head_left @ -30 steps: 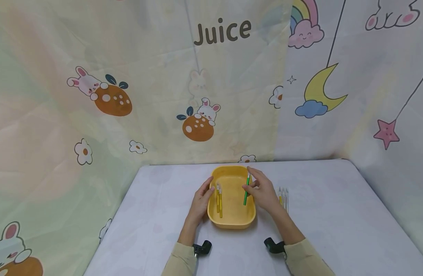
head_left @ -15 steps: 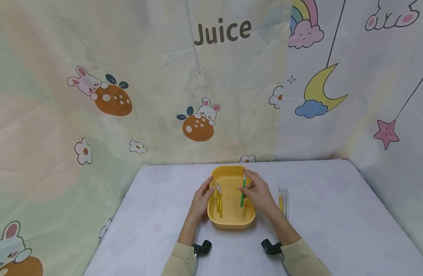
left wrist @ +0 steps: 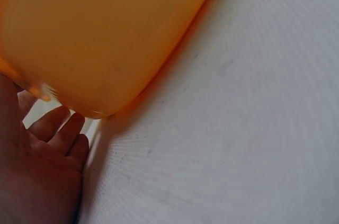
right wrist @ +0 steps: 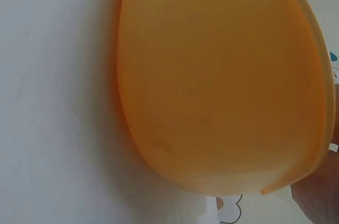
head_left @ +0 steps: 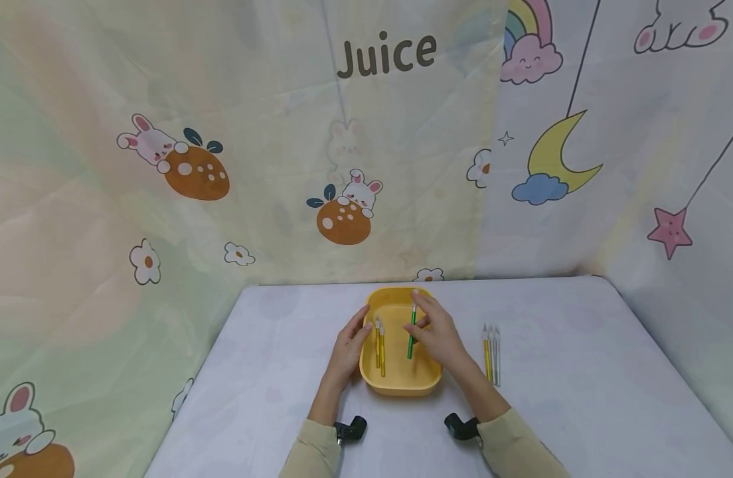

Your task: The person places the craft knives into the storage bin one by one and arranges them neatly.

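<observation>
Green stick (head_left: 411, 342) first: we hold it over the right half of the yellow tray (head_left: 401, 389), its pale end pointing away from us and its green end toward us. Our right hand (head_left: 443, 338) pinches it, the thumb against the middle and a finger reaching up toward the pale end. Whether its lower end touches the tray floor, we cannot tell.

Our left hand (head_left: 346, 348) grips the tray's left side, thumb at the rim and the other fingers bent against the outside — the left wrist view shows those fingers close under the tray's wall.

Inside the tray, along its left side, two yellow sticks (head_left: 382, 355) lie side by side, pale tips away from us. To the right of the tray, on the white tabletop (head_left: 570, 398), we see a yellow stick (head_left: 487, 355) with slim grey sticks (head_left: 497, 362) lined up just beside it.

Beige sleeves (head_left: 518, 446) cover our forearms, and a small black camera (head_left: 351, 429) sits at each wrist. Behind the table hangs a printed cloth (head_left: 271, 166) — rabbits, flowers, a moon and the word "Juice".
</observation>
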`<action>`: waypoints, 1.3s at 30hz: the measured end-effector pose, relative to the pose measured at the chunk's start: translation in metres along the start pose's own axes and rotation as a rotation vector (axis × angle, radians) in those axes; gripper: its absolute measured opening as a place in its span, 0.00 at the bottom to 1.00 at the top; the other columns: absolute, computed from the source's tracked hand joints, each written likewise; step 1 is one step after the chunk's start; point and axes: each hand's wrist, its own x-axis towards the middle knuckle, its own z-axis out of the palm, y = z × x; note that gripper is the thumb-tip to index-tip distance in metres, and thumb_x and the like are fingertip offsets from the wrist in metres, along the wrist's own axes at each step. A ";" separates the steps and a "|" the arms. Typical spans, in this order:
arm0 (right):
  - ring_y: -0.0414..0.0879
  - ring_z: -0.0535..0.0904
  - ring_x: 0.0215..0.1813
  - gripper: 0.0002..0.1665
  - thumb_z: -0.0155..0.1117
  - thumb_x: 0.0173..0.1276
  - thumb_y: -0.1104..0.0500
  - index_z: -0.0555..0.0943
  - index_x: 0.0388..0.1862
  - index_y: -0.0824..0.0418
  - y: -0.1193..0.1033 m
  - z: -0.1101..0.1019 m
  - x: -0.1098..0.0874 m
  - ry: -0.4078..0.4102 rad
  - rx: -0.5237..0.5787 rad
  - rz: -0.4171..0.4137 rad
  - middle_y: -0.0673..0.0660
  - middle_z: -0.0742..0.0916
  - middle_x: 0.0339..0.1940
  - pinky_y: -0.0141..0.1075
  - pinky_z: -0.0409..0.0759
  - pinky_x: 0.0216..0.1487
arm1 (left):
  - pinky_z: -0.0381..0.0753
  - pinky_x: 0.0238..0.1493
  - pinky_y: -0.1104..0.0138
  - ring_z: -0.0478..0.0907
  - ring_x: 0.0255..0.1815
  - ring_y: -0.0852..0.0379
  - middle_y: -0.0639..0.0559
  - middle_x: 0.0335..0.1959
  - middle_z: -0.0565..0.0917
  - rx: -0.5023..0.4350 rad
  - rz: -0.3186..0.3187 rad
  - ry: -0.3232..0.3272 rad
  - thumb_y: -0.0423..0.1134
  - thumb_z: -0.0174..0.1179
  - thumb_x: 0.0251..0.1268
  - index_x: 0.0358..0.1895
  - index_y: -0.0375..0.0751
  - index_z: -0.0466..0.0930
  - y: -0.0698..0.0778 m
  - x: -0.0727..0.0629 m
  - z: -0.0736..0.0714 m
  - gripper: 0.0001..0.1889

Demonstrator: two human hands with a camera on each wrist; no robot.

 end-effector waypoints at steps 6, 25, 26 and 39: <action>0.46 0.82 0.38 0.45 0.73 0.67 0.68 0.67 0.80 0.60 -0.001 0.006 0.003 -0.016 -0.009 0.010 0.62 0.74 0.77 0.29 0.87 0.33 | 0.56 0.84 0.50 0.56 0.85 0.55 0.64 0.81 0.65 -0.009 -0.013 0.005 0.49 0.53 0.82 0.77 0.68 0.68 0.001 0.000 0.001 0.25; 0.45 0.83 0.38 0.45 0.76 0.64 0.67 0.69 0.79 0.64 -0.009 0.027 0.011 -0.013 -0.037 0.017 0.63 0.76 0.74 0.28 0.86 0.34 | 0.55 0.84 0.50 0.55 0.85 0.54 0.62 0.82 0.64 -0.017 -0.016 0.001 0.48 0.52 0.83 0.78 0.67 0.67 0.002 -0.001 0.001 0.25; 0.44 0.82 0.38 0.45 0.76 0.64 0.67 0.69 0.79 0.64 -0.009 0.028 0.011 -0.011 -0.046 0.017 0.64 0.76 0.74 0.28 0.86 0.34 | 0.55 0.84 0.49 0.55 0.85 0.53 0.62 0.82 0.64 -0.015 -0.017 0.003 0.48 0.52 0.83 0.78 0.68 0.67 0.002 -0.001 0.001 0.24; 0.41 0.79 0.39 0.48 0.77 0.62 0.69 0.67 0.80 0.63 -0.005 0.039 0.013 -0.034 -0.135 0.026 0.65 0.74 0.76 0.26 0.84 0.34 | 0.55 0.84 0.50 0.55 0.85 0.53 0.63 0.82 0.64 -0.013 -0.009 -0.002 0.48 0.51 0.83 0.78 0.65 0.67 0.002 -0.001 0.001 0.25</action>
